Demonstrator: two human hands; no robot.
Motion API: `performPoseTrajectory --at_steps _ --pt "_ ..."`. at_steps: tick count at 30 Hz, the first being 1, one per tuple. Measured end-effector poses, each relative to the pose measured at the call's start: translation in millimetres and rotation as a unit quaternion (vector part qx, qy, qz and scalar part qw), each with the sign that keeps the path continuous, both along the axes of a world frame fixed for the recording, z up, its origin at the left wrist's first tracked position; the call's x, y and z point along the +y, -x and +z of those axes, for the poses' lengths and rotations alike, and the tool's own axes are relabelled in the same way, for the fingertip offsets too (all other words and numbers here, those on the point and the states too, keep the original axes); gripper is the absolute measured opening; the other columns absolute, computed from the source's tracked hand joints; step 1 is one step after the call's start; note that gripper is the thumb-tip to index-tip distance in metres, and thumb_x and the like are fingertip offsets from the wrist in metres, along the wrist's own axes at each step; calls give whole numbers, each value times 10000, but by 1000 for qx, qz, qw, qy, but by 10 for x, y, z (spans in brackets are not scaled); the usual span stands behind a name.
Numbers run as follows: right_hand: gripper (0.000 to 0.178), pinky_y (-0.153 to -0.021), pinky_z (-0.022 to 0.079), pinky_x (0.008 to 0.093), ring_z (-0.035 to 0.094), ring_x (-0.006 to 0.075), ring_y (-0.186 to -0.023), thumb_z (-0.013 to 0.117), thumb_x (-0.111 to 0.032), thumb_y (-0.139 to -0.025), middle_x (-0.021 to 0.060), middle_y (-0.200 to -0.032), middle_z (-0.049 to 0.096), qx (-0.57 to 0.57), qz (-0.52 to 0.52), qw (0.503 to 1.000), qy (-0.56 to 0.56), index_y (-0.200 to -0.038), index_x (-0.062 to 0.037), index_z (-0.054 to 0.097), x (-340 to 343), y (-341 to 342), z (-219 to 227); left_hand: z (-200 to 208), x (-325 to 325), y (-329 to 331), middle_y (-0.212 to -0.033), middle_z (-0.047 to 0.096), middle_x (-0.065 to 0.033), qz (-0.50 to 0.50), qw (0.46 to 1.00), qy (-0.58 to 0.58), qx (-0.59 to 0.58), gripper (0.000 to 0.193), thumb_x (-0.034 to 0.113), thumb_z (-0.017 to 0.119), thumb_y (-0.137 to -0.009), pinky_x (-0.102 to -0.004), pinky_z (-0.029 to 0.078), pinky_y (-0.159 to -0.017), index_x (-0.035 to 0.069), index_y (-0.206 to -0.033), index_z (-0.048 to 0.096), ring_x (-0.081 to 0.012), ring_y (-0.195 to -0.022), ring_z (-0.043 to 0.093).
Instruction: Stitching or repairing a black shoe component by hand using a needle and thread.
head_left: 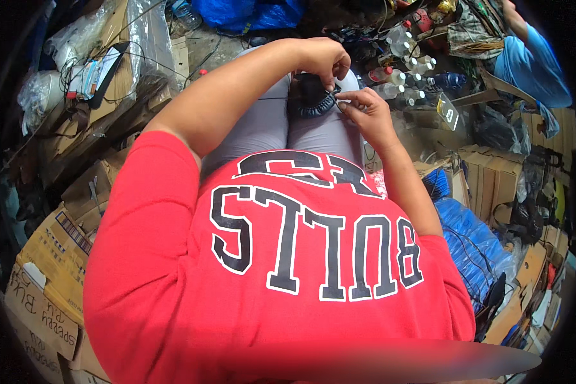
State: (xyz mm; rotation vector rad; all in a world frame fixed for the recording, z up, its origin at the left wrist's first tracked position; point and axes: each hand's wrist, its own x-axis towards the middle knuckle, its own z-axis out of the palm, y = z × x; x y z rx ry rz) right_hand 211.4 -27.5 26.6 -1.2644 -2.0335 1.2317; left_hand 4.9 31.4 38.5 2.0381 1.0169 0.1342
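On my lap, between my grey-clad thighs, rests a dark, round piece with a ribbed, coil-like edge; its exact kind is not clear. My left hand reaches over from the left, fingers bent down and pinching at the upper right end of the piece. Just below it, my right hand is closed in a pinch, thumb and forefinger on the same end. The two sets of fingertips nearly meet there. A thin dark strand stretches leftward from the piece across my thigh.
Several plastic bottles stand beyond my right hand. A person's blue sleeve shows at the far right. Flattened cardboard lies at the left, a blue plastic bag at the top, and blue plastic wrap by my right elbow.
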Motion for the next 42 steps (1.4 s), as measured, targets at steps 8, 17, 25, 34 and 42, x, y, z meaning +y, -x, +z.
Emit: performPoseTrajectory --at_steps 8,17,25,34,42 --pt "316 -759 327 355 535 192 -754 625 -67 -745 15 -770 544 -123 61 959 -246 -1036 -186 658 -216 -41 90 -165 -770 420 -969 514 -111 171 969 -88 -154 337 -81 521 -723 -272 480 -653 72 -1004 626 -212 -739 567" --pt "349 -774 373 322 514 163 -758 617 -47 -758 35 -759 507 -94 46 989 -108 -1083 -169 651 -187 -66 20 -190 -1056 268 -705 528 -29 255 913 -317 -1 112 70 631 -741 -358 395 -694 134 -820 678 -221 -724 561" --pt "265 -794 400 238 472 117 -885 526 -35 -853 24 -914 488 -23 94 987 127 -1062 -122 662 197 -199 -11 -333 -768 250 -789 449 -36 248 945 -34 -211 297 -91 603 -734 -220 506 -596 104 -931 710 -123 -684 550" --pt "260 -805 379 233 471 101 -880 521 -9 -838 -1 -928 508 -23 123 979 162 -1044 -82 663 335 -190 -15 -397 -737 249 -758 522 -51 217 955 -140 -147 212 64 664 -708 -328 460 -686 178 -876 725 -221 -748 536" --pt "270 -809 378 231 471 95 -859 545 -37 -841 -6 -893 512 7 136 973 187 -1083 -86 655 300 -249 -35 -252 -890 313 -719 524 -33 212 948 -220 -92 155 110 669 -738 -340 394 -655 180 -867 718 -203 -730 518"
